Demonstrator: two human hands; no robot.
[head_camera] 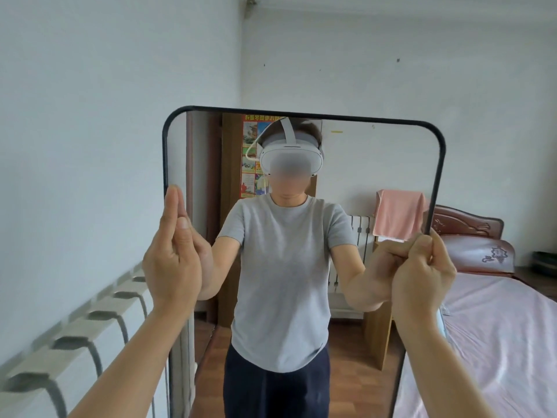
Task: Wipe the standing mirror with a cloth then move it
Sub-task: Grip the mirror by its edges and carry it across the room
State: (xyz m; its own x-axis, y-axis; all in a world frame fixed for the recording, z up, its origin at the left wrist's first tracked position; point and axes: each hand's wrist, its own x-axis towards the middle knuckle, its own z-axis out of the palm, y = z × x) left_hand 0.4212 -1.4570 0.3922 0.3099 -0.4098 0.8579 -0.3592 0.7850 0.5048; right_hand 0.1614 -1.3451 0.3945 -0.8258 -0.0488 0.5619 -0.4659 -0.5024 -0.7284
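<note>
A tall standing mirror [301, 113] with a thin black rounded frame stands upright in front of me, between a radiator and a bed. My left hand [171, 260] lies against its left edge with the fingers straight and pointing up. My right hand [422, 267] grips the right edge of the frame, fingers curled round it. The glass reflects a person in a grey T-shirt with a white headset. Neither hand holds a cloth.
A white radiator [75, 327] runs along the left wall, close to the mirror's left side. A bed with a pink sheet [497, 342] and a dark wooden headboard [470, 227] stands on the right. A pink towel and wooden floor show in the reflection.
</note>
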